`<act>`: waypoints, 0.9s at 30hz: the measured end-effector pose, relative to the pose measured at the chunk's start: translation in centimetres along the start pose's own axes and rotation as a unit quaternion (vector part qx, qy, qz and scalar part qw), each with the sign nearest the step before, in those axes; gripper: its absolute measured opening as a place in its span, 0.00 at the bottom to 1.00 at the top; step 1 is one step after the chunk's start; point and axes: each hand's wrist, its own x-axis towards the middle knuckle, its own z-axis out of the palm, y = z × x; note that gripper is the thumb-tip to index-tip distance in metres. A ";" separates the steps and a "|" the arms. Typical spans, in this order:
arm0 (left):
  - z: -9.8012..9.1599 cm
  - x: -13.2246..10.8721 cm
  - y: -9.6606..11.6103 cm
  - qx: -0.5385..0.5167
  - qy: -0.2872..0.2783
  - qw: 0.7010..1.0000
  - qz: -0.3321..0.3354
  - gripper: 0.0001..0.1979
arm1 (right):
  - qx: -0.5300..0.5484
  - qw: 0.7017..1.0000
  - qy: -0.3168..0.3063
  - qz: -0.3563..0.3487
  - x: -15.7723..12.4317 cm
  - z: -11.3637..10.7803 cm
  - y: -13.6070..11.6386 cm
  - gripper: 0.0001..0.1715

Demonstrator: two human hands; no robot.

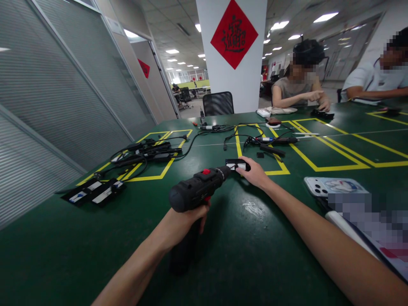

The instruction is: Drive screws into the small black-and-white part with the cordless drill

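Note:
My left hand [191, 214] is wrapped round the handle of a black cordless drill [199, 187] with red buttons. The drill points away and to the right, its bit reaching a small black-and-white box-shaped piece [232, 163]. Whether the bit touches that piece or only overlaps it in view, I cannot tell. My right hand [253, 172] grips the piece at its right end, fingers closed over it, just above the green table [248, 255] or resting on it. The drill's lower handle hangs in shadow below my left hand.
Black cables and adapters [153, 153] lie tangled at left, near two black-and-white flat pieces [105, 192]. A pen-shaped tool [270, 140] with a cable lies beyond my right hand. A phone [334, 185] rests at right. Two people sit across the table at the far right.

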 end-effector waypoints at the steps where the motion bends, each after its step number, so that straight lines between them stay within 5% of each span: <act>1: 0.0 0.0 0.0 0.000 0.001 1.000 0.004 0.08 | 0.000 1.000 -0.001 0.000 0.0 0.0 0.0 0.27; 27: -0.1 0.1 -0.3 0.006 -0.008 1.000 0.003 0.08 | 0.001 1.000 0.000 0.003 0.0 0.0 -0.1 0.27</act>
